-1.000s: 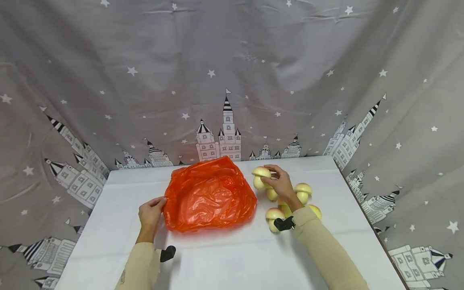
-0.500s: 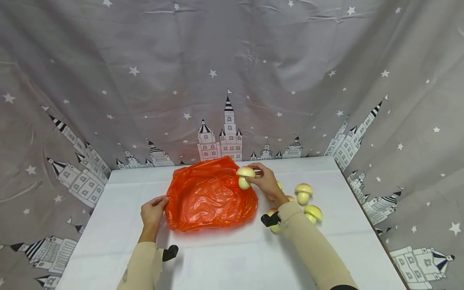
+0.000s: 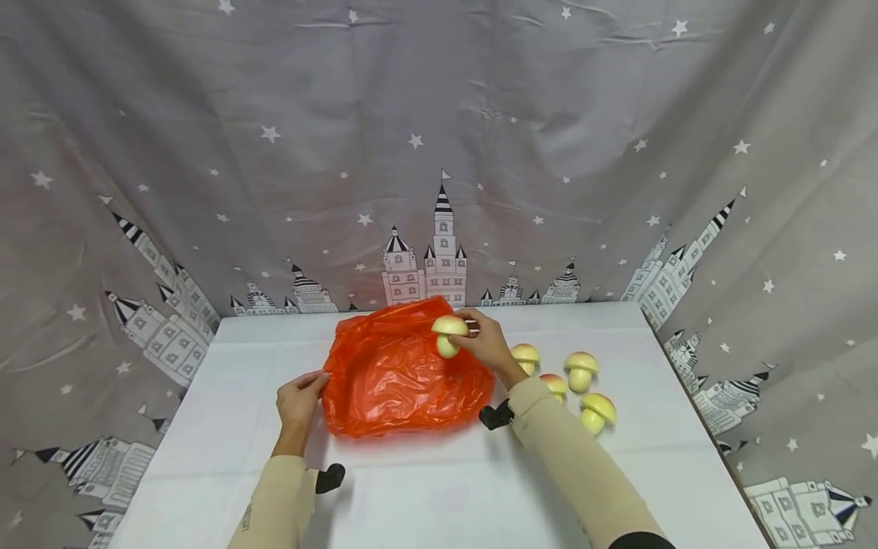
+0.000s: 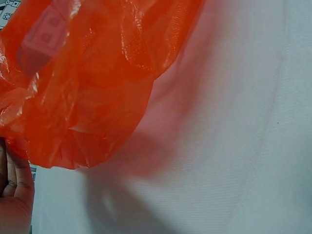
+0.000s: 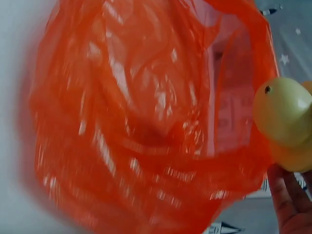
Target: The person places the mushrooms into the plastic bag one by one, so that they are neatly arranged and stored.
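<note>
My left hand [image 3: 299,400] pinches the left edge of a red plastic bag [image 3: 405,389]; its mouth is spread wide. In the left wrist view the fingers [image 4: 19,180] meet the thin film at the lower left. A toy mushroom [image 3: 449,326], pale yellow with a reddish cap top, is in my right hand [image 3: 488,345], held over the bag's right side. The right wrist view has the mushroom's rounded stem end [image 5: 282,109] close to the bag's rim. Part of the bag's right edge is hidden by that hand.
Several similar toy mushrooms lie on the white table [image 3: 425,496] right of the bag, among them one mushroom [image 3: 581,370] at the back and another mushroom [image 3: 597,412] nearer. My right sleeve [image 3: 576,457] partly covers the group. A grey castle-print curtain [image 3: 309,152] hangs behind.
My right hand has carried the toy mushroom leftward, from beside the group to over the bag's right side. My left hand keeps its hold on the bag. The head view has shifted slightly.
</note>
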Demonstrator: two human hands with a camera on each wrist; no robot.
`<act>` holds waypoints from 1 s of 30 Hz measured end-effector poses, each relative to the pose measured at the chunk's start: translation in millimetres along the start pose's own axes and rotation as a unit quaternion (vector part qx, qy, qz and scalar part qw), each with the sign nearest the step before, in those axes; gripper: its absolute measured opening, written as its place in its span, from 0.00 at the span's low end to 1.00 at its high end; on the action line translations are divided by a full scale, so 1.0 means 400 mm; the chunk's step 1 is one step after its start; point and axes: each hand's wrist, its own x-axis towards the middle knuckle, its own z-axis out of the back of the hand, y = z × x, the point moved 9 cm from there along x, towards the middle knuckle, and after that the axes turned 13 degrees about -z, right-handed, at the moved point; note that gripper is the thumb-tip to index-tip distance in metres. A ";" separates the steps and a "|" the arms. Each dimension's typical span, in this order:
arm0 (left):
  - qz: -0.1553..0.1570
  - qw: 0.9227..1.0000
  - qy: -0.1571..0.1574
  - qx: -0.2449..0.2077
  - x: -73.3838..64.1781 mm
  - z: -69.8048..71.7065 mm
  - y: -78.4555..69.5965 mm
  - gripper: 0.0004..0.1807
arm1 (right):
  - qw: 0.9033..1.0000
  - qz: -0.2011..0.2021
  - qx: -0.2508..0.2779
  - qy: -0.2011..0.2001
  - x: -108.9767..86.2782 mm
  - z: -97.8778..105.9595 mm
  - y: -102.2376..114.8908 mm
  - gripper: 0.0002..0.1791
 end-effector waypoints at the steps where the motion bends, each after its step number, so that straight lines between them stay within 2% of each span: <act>1: -0.002 1.000 -0.002 -0.002 0.001 0.000 0.000 0.19 | 1.000 0.001 -0.003 -0.003 0.001 -0.005 0.004 0.25; 5: -0.006 1.000 -0.007 -0.004 0.000 0.004 0.000 0.18 | 1.000 -0.006 -0.020 -0.007 0.006 -0.030 0.014 0.24; 14: -0.007 1.000 -0.015 -0.004 -0.008 0.014 0.003 0.18 | 0.999 -0.009 -0.045 0.013 0.022 -0.105 0.028 0.23; 22: 0.005 1.000 -0.005 -0.012 -0.004 0.011 0.002 0.18 | 0.997 -0.013 -0.072 0.033 0.042 -0.152 0.036 0.24; 30: 0.002 1.000 0.003 -0.010 -0.002 0.006 0.003 0.18 | 0.997 -0.013 -0.058 0.056 0.056 -0.193 0.026 0.26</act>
